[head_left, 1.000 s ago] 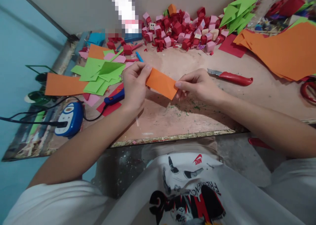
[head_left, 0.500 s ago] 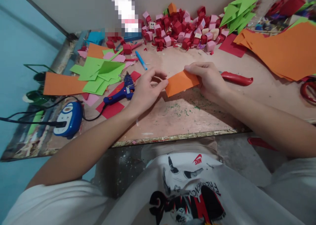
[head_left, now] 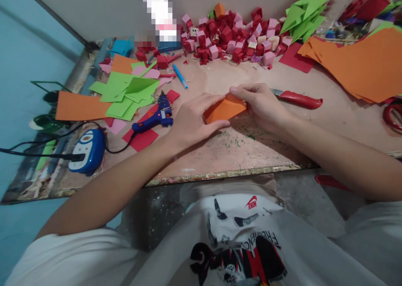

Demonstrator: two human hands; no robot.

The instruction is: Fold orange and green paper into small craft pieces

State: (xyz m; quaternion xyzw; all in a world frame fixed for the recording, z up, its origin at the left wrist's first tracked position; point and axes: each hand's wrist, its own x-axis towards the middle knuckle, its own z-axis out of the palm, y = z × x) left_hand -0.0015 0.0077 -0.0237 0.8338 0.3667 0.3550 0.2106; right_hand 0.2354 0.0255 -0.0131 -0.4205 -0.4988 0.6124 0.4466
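A: What is the biggest thing there?
B: The table [head_left: 194, 160]; its wooden top runs along in front of the person, with green specks scattered near the middle.
A: And on it?
B: A heap of small red and pink blocks [head_left: 226, 37] at the back; a stack of orange sheets [head_left: 367, 64] to the right; overlapping green pieces [head_left: 125, 89] to the left.
A: How are the hands?
B: The left hand [head_left: 197, 116] is about half open, thumb well away from the fingers, curved around the left end of an orange piece [head_left: 224, 109]; whether it grips or only steadies it, I cannot tell; the right hand [head_left: 254, 97] is pinched closed, thumb and fingers on the piece's right end.
A: So where is that piece?
B: Between the two hands, over the middle of the table; it looks bent, its surface angled.
A: Anything smaller lying about?
B: A red-handled knife [head_left: 301, 99] just beyond the right hand; a blue glue gun [head_left: 153, 118] just left of the left hand, partly over red pieces [head_left: 141, 139]; a slim blue pen [head_left: 180, 76] behind the left hand.
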